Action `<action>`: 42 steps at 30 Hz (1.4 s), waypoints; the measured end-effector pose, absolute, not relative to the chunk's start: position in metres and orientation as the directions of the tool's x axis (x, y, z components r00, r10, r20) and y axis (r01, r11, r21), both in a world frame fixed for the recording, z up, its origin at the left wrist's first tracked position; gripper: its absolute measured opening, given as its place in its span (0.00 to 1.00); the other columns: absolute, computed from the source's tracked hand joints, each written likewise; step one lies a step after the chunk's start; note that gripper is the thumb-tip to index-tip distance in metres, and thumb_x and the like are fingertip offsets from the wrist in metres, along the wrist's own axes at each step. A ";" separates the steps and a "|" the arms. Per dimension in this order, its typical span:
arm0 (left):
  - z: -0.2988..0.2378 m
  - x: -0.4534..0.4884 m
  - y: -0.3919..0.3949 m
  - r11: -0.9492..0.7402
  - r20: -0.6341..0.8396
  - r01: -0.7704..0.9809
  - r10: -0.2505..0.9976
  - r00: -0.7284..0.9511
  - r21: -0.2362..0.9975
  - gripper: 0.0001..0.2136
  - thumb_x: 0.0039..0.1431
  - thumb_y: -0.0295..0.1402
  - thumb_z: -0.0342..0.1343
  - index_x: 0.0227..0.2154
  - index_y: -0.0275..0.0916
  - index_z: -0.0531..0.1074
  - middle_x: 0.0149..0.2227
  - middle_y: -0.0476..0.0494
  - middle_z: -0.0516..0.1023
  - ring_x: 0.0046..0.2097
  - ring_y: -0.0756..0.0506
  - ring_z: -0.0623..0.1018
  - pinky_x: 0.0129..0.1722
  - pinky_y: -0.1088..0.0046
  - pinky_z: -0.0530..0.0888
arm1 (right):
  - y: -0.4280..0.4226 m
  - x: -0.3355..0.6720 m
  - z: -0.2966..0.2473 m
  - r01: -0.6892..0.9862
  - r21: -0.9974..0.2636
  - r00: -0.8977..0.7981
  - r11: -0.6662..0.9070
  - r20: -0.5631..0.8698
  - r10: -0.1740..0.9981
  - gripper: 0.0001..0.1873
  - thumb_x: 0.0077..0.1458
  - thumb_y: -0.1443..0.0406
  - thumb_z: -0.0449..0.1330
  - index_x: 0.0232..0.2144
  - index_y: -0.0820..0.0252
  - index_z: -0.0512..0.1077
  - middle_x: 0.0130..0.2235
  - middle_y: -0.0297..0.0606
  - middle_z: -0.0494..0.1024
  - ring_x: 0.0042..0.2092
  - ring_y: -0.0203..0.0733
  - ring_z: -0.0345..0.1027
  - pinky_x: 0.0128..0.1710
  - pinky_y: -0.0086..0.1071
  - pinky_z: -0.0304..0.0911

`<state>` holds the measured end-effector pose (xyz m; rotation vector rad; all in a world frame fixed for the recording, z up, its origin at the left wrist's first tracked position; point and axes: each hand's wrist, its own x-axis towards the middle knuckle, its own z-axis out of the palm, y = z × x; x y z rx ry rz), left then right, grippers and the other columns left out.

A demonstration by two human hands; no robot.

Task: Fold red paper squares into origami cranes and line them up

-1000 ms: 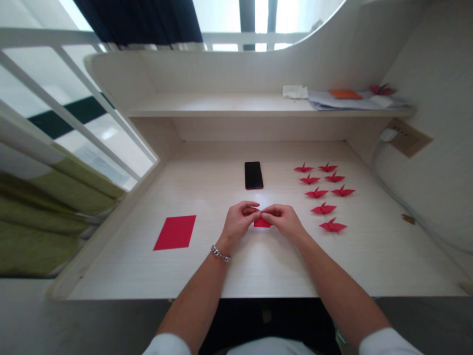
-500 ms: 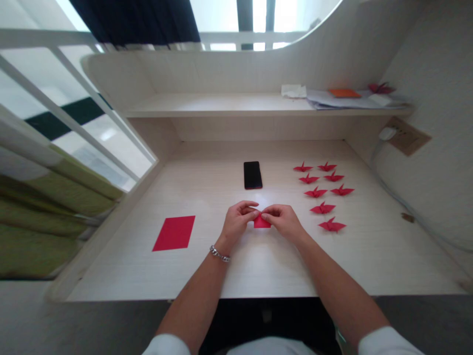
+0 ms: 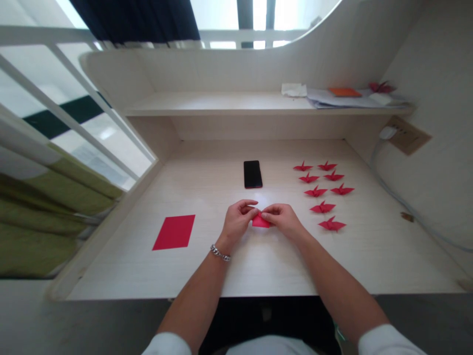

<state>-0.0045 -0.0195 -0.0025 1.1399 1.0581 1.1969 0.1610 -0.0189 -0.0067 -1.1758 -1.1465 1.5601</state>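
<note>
Between my hands is a small folded red paper [image 3: 260, 222], its upper part hidden by my fingertips. My left hand [image 3: 238, 219] pinches its upper left side with thumb and fingers, and a silver chain bracelet [image 3: 220, 253] circles that wrist. On the upper right side, my right hand [image 3: 283, 218] is closed on the same paper. A flat red paper sheet [image 3: 174, 232] lies to the left of my hands. Several red paper cranes [image 3: 332, 224] stand in two columns on the right.
A black phone [image 3: 253, 174] lies beyond my hands on the pale desk [image 3: 148, 276]. The shelf [image 3: 207, 102] above bears papers [image 3: 321, 100], an orange sheet [image 3: 345, 92] and a dark red folded paper piece [image 3: 382, 88]. A cable [image 3: 391, 195] runs down the right side from a wall socket [image 3: 409, 137].
The folded red paper has shifted slightly left and tilted a little between my fingers. Both hands keep hold of it in nearly the same place.
</note>
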 end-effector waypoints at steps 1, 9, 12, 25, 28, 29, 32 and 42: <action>-0.002 -0.004 -0.019 0.018 -0.007 -0.131 0.997 0.082 0.991 0.17 0.45 0.34 0.66 0.38 0.33 0.75 0.29 0.41 0.80 0.30 0.47 0.79 0.31 0.72 0.74 | -0.018 0.161 -0.008 -0.121 -0.962 -0.204 -0.245 -0.218 0.954 0.17 0.34 0.59 0.72 0.27 0.64 0.77 0.25 0.38 0.79 0.28 0.40 0.72 0.29 0.32 0.68; -0.001 -0.002 -0.020 0.012 -0.002 -0.139 0.998 0.069 0.990 0.18 0.45 0.34 0.66 0.40 0.33 0.74 0.29 0.41 0.80 0.29 0.47 0.78 0.30 0.73 0.74 | -0.019 0.162 -0.012 -0.237 -0.920 -0.242 -0.311 -0.254 0.936 0.18 0.30 0.61 0.74 0.25 0.64 0.76 0.25 0.37 0.78 0.28 0.39 0.72 0.31 0.33 0.69; -0.001 -0.002 -0.020 0.015 -0.006 -0.136 0.998 0.065 0.991 0.18 0.46 0.35 0.65 0.40 0.33 0.74 0.30 0.41 0.80 0.30 0.47 0.78 0.30 0.73 0.74 | -0.019 0.161 -0.012 -0.243 -0.925 -0.221 -0.292 -0.240 0.945 0.18 0.30 0.61 0.74 0.26 0.64 0.77 0.25 0.38 0.79 0.28 0.39 0.72 0.31 0.34 0.69; 0.001 -0.002 -0.022 0.079 -0.074 -0.162 0.997 0.033 0.984 0.20 0.39 0.32 0.69 0.38 0.33 0.74 0.26 0.43 0.79 0.28 0.48 0.77 0.29 0.73 0.74 | -0.021 0.156 -0.008 -0.169 -0.958 -0.202 -0.233 -0.198 0.959 0.17 0.33 0.60 0.72 0.27 0.64 0.76 0.23 0.37 0.78 0.26 0.39 0.72 0.28 0.32 0.68; 0.003 -0.002 -0.022 0.076 -0.072 -0.169 0.997 0.028 0.983 0.20 0.39 0.32 0.69 0.38 0.33 0.75 0.26 0.43 0.79 0.27 0.48 0.77 0.28 0.73 0.74 | -0.022 0.157 -0.006 -0.160 -0.959 -0.216 -0.234 -0.197 0.956 0.18 0.33 0.60 0.72 0.28 0.64 0.76 0.24 0.37 0.78 0.26 0.39 0.72 0.29 0.32 0.68; 0.003 -0.003 -0.022 0.073 -0.070 -0.169 0.997 0.027 0.983 0.20 0.39 0.33 0.69 0.37 0.33 0.75 0.26 0.43 0.79 0.27 0.47 0.77 0.28 0.73 0.74 | -0.022 0.157 -0.006 -0.157 -0.959 -0.219 -0.235 -0.198 0.955 0.18 0.33 0.59 0.72 0.28 0.65 0.76 0.24 0.37 0.78 0.27 0.39 0.72 0.29 0.32 0.69; 0.002 -0.004 -0.021 0.061 -0.056 -0.167 0.998 0.034 0.984 0.20 0.39 0.33 0.69 0.37 0.33 0.75 0.26 0.43 0.79 0.27 0.47 0.77 0.28 0.72 0.74 | -0.022 0.158 -0.005 -0.154 -0.960 -0.230 -0.236 -0.197 0.953 0.19 0.33 0.59 0.72 0.28 0.65 0.76 0.24 0.38 0.79 0.27 0.39 0.72 0.29 0.33 0.69; -0.001 -0.004 -0.017 0.055 -0.052 -0.250 0.998 0.020 0.967 0.18 0.50 0.41 0.62 0.41 0.34 0.73 0.27 0.42 0.80 0.28 0.47 0.77 0.29 0.71 0.74 | -0.024 0.156 0.000 -0.142 -0.977 -0.184 -0.158 -0.130 0.974 0.17 0.34 0.59 0.72 0.28 0.64 0.77 0.24 0.38 0.79 0.26 0.39 0.71 0.28 0.33 0.68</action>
